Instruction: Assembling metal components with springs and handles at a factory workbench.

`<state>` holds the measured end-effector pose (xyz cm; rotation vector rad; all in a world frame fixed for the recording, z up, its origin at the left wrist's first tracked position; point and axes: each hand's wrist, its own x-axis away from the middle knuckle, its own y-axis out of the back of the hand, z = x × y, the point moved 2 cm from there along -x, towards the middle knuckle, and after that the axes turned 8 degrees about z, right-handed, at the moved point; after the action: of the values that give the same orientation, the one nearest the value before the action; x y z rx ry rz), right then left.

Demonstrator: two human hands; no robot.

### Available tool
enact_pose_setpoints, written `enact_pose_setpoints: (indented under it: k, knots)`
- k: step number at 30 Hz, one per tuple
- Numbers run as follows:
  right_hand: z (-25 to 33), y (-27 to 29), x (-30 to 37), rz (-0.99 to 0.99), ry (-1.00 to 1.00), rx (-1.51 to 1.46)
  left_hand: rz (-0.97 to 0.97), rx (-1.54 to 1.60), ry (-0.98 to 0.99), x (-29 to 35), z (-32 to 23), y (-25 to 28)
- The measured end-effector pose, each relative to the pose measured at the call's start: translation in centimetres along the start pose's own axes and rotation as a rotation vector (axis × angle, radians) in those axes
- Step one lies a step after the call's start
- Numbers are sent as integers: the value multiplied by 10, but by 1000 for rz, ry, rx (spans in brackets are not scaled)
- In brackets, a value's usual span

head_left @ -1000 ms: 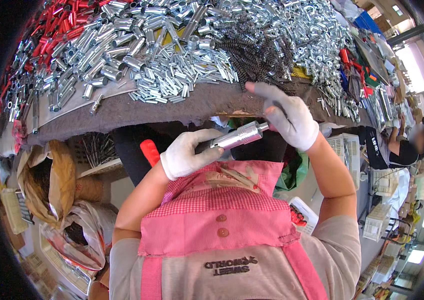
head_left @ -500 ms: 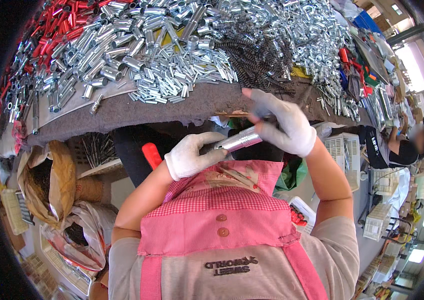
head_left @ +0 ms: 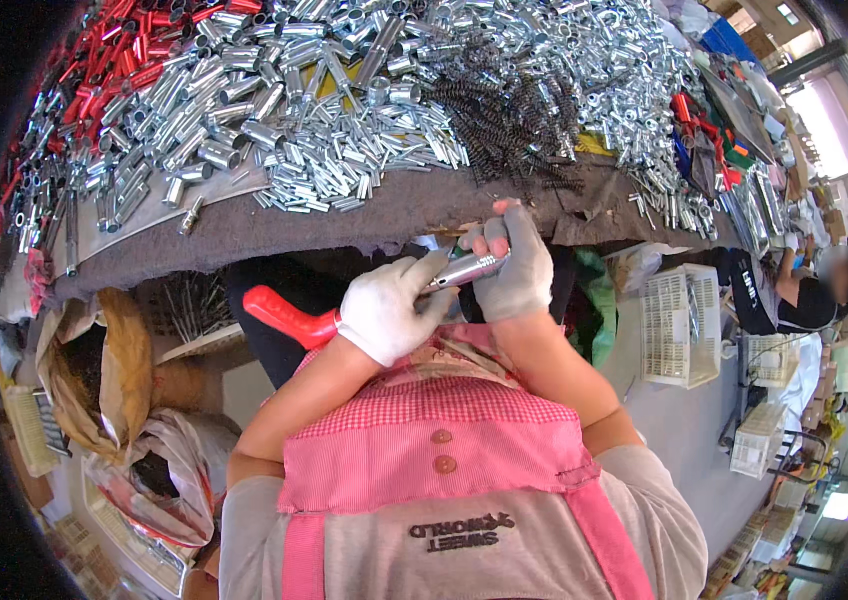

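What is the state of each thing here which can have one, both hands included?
Left hand, gloved, closed on the tube.
Right hand, gloved, fingers curled around the tube's other end.
Tube, held in both hands, slanted.
Red handle, partly hidden by the left hand.
Springs, loose, heaped.
Rods, loose, heaped.
Brown sack, mouth open.
White sack, mouth open.
Apron, worn.

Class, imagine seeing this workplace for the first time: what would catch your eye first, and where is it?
The glittering heap of metal tubes across the top of the view would probably stand out first, with red parts at its upper left and dark springs right of centre. Below, the gloved left hand and right hand hold a silver cylinder in front of a pink apron.
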<state>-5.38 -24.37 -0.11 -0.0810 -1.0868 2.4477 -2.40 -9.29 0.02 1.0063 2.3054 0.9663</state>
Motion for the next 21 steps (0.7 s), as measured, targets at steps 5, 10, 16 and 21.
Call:
enact_pose_setpoints:
  k: [5, 10, 16, 21]
  knots:
    - [-6, -4, 25, 720, 247, 626, -58, 1054, 57, 16, 3, 16]
    - [8, 14, 72, 1019, 24, 1187, -908, 1736, -54, -5, 21, 99]
    - [34, 32, 85, 675, -248, 1229, -882, 2037, 508, 21, 64, 8]
    - [15, 73, 78, 590, -462, 1528, -696, 1927, 1218, 32, 136, -102]
